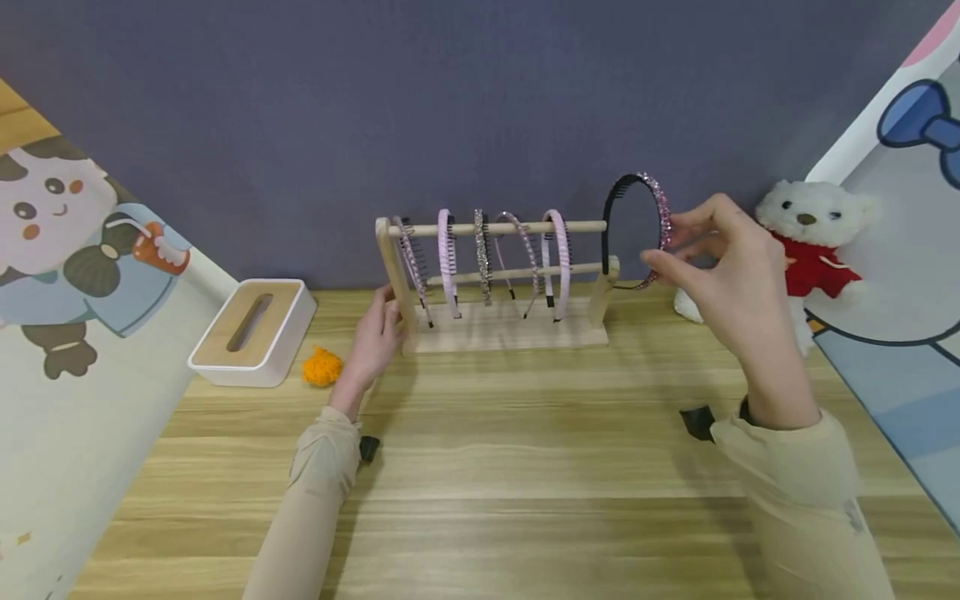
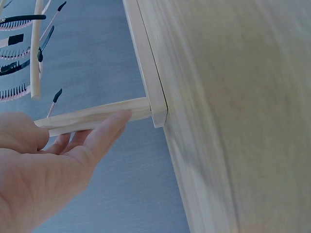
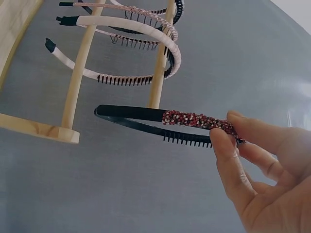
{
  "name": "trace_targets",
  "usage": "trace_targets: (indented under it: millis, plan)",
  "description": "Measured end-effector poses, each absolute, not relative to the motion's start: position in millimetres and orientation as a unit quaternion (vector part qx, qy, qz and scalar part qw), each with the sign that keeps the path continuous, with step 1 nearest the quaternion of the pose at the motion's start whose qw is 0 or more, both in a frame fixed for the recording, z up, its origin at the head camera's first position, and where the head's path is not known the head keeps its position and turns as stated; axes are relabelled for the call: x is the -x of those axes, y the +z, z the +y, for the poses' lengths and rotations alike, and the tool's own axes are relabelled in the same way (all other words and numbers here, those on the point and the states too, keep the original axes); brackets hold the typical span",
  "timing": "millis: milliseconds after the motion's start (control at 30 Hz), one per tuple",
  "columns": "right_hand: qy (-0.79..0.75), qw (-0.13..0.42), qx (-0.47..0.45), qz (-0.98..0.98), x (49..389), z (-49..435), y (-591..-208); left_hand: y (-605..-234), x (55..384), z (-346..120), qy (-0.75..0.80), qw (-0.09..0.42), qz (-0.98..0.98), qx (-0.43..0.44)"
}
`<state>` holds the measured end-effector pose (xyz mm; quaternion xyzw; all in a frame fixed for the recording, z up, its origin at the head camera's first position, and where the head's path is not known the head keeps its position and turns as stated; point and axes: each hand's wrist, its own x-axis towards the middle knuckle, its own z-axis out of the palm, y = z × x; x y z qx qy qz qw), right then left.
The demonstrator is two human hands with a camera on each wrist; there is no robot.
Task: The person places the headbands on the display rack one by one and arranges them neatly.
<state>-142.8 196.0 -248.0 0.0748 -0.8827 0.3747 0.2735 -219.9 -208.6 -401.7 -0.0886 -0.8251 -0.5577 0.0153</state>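
My right hand pinches a black headband with a pink-beaded band between thumb and fingers. In the right wrist view, the beaded headband shows black comb teeth inside; its plain black side lies close by the free end of the upper rod. A wooden headband rack stands against the back wall, with several pink and glittery headbands hung along its upper rod. My left hand holds the rack's left post, fingers along it in the left wrist view.
Left of the rack stand a white tissue box with a wooden lid and a fuzzy orange ball. At the right, a white teddy bear in a red top sits by the side panel. A dark wall rises behind the rack.
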Motion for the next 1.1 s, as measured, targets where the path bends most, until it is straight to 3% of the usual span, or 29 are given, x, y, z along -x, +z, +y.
trace_targets:
  millis: [1100]
  plan:
    - [0.361,0.233,-0.125,-0.894,190.7,162.7,-271.0,-403.8,222.7,-209.3,-0.545,0.016,-0.834,0.088]
